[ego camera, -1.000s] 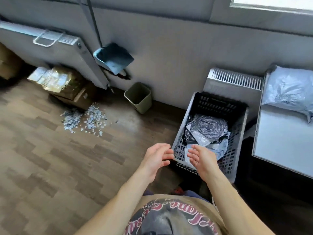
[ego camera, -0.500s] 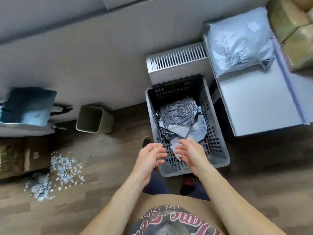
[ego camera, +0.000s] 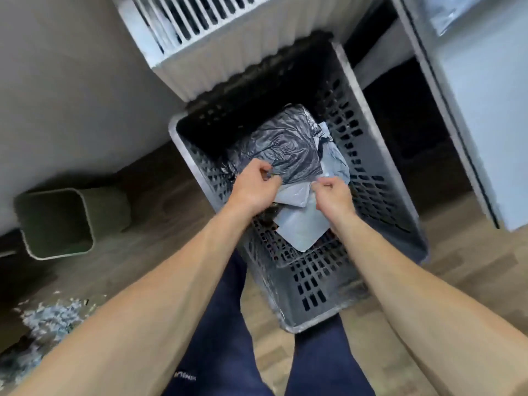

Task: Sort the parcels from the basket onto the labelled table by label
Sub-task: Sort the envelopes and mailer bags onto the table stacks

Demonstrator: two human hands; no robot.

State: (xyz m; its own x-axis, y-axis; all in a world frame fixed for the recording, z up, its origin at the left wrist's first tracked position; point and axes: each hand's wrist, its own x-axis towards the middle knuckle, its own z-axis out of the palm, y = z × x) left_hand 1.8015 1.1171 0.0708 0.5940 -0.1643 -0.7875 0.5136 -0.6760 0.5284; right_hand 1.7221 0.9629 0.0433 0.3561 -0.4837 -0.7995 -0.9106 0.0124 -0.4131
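Moved: both our hands went from hovering at the basket's (ego camera: 354,115) near rim down onto the parcels.
Left hand (ego camera: 253,187): fingers pinched on the dark parcel (ego camera: 285,144).
Right hand (ego camera: 334,197): fingers curled shut at the dark parcel's near edge, over the pale parcel (ego camera: 303,227); its hold we could not tell.
Meaning: pickup had begun; the parcels lay mid-basket, unsorted.

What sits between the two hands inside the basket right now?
In the head view, a small pale grey parcel lies between the left hand and right hand, partly under the dark parcel, inside the basket.
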